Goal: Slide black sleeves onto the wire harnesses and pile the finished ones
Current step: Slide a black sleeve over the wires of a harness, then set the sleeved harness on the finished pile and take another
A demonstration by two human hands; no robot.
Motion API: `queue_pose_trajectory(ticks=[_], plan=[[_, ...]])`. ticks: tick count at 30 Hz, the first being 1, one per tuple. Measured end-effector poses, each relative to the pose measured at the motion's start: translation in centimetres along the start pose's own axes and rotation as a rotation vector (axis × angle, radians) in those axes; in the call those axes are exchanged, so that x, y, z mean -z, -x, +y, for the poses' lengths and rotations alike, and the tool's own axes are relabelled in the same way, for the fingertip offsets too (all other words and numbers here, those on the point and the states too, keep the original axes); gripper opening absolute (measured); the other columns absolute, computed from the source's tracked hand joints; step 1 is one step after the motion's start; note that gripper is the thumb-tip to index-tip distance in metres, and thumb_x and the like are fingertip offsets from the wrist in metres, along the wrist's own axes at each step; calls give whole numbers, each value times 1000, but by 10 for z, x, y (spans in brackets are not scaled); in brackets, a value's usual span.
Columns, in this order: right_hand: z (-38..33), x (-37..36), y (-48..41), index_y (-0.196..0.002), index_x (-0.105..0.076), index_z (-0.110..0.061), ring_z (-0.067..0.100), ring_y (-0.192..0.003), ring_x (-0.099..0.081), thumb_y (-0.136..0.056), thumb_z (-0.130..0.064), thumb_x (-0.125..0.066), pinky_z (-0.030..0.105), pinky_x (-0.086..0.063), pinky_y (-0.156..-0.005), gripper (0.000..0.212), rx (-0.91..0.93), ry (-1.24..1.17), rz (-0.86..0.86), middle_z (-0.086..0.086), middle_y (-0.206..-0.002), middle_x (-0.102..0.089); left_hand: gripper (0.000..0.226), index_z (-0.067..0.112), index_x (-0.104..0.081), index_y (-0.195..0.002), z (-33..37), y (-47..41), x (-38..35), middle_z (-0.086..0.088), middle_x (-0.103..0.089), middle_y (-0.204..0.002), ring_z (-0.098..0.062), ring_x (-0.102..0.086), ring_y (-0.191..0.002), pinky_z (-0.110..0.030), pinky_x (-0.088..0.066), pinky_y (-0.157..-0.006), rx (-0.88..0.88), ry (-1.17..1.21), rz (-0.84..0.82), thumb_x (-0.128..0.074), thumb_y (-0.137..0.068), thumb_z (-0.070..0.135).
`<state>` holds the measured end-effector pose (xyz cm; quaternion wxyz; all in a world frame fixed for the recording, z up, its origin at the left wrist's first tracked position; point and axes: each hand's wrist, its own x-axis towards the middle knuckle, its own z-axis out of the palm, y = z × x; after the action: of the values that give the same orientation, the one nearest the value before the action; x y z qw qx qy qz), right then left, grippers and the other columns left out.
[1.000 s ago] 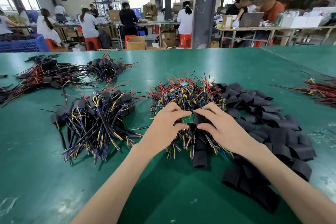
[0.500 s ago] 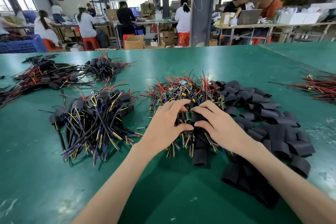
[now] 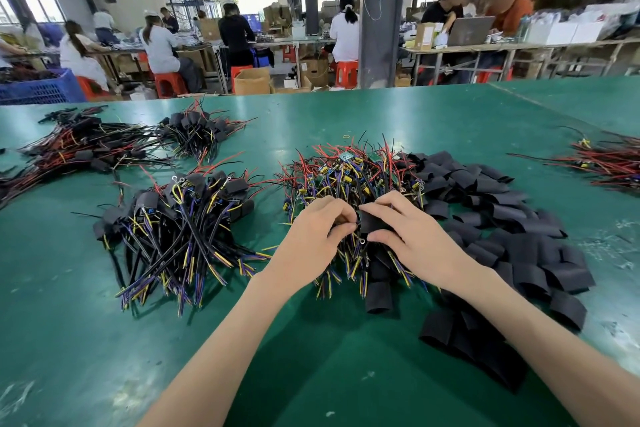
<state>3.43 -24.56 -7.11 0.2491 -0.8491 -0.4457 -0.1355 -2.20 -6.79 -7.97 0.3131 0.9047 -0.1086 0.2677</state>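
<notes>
Over the worktop (image 3: 104, 340), the left hand (image 3: 313, 236) pinched a harness end (image 3: 360, 242), mostly hidden. The right hand (image 3: 412, 239) pinched a black sleeve (image 3: 373, 222) just right of it, axis hand-to-hand. The finished pile (image 3: 180, 218) lay farther left.

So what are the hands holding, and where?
The right hand pinches a black sleeve by its sides. The left hand pinches a wire harness end at the sleeve's mouth, mostly hidden.

Beneath hands: left hand (image 3: 308, 239), right hand (image 3: 415, 239) over unsleeved harness pile (image 3: 346, 177).
Between hands: one sleeve (image 3: 373, 222).
Right of hands: sleeve heap (image 3: 512, 229), touching that pile.
Left of hands: sleeved harness pile (image 3: 180, 218), apart.
Far left, behind: more harness bundles (image 3: 90, 146).
Far right: wire bundle (image 3: 606, 163).
</notes>
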Motion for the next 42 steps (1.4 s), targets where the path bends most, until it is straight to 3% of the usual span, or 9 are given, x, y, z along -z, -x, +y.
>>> queue_pose_trajectory(ticks=[7,10,13,18,23,26,30,36,42], plan=[[4,-3,0,-133,-50,-12,23,-104,-54,-93,-25,-57,41,-45,-89,43,6,-10,11,3,-120,-49,3,9,-61,-91,2,1,1,3,-55,-90,-5,-48,-82,-10,-37,-77,-14,-8,1,-61,-89,6],[5,-2,0,-139,-45,-11,24,-115,-50,-93,-24,-58,40,-42,-96,49,28,-8,37,5,-129,-49,3,4,-61,-92,6,1,4,2,-53,-90,-4,-44,-83,-7,-33,-79,-37,-36,57,-60,-90,4],[8,2,-1,-139,-44,-8,30,-124,-43,-92,-26,-57,44,-35,-102,52,21,109,200,11,-139,-44,3,2,-62,-91,9,-4,17,0,-53,-89,-9,-45,-85,-11,-31,-78,-72,-109,228,-60,-88,2],[15,9,-4,-136,-46,-4,34,-123,-38,-93,-23,-55,45,-29,-106,47,-109,146,425,15,-137,-44,10,5,-57,-102,-12,-11,59,-11,-61,-90,-26,-58,-81,-37,-46,-75,-5,-105,671,-57,-92,8],[27,5,-5,-132,-48,-3,37,-122,-38,-87,-15,-63,47,-29,-104,49,-234,218,414,17,-134,-45,12,8,-53,-104,-49,-3,95,-9,-58,-78,-12,-51,-65,-32,-42,-69,172,-158,939,-51,-93,12],[34,4,-4,-128,-51,-2,39,-122,-37,-84,-13,-63,48,-30,-100,47,-370,268,379,19,-132,-46,16,10,-56,-106,-71,8,103,-13,-61,-85,-34,-53,-88,-43,-38,-79,425,-348,891,-49,-91,10],[42,8,-3,-127,-51,-1,39,-122,-33,-84,-6,-57,49,-32,-96,44,-542,295,308,21,-131,-44,24,15,-61,-108,-79,14,100,-19,-60,-108,-37,-45,-107,-46,-32,-89,722,-525,753,-47,-90,8],[62,28,-1,-124,-54,-6,40,-116,-39,-83,-3,-49,47,-37,-94,42,-730,237,190,22,-124,-49,29,16,-63,-108,-73,10,95,-18,-47,-119,-39,-39,-113,-44,-29,-89,717,-591,790,-51,-84,6],[67,33,0,-93,-66,-19,30,-100,-58,-83,-12,-54,36,-48,-83,17,-793,139,-107,8,-109,-66,32,18,-63,-106,-50,2,75,-14,-49,-121,-40,-41,-112,-44,-29,-86,513,-672,755,-58,-76,8]])
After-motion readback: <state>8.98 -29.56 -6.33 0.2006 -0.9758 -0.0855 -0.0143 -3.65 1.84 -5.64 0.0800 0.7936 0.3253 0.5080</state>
